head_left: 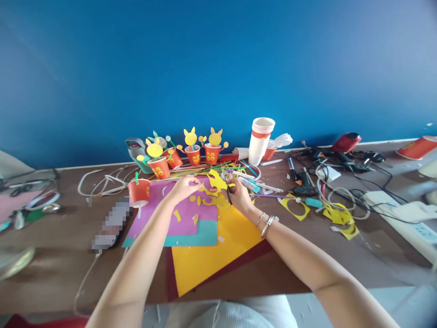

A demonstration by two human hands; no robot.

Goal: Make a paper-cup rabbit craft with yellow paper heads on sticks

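Note:
My right hand is closed around scissors, whose dark handle shows at the fingers; the blades are hard to make out. Facing it, my left hand has thumb and fingers pinched together beside yellow paper scraps. Whatever is between those fingertips is too small to tell. Beneath both hands lie sheets of purple paper, teal paper and yellow-orange paper. Small yellow cut-outs are scattered on the purple sheet. A roll of clear tape lies just behind my right hand.
Several red paper cups with yellow animal-head cut-outs stand along the blue wall. Another red cup is at the left, near a blurred-out phone. Stacked white cups rise behind. Right are a glue gun, cables and a power strip.

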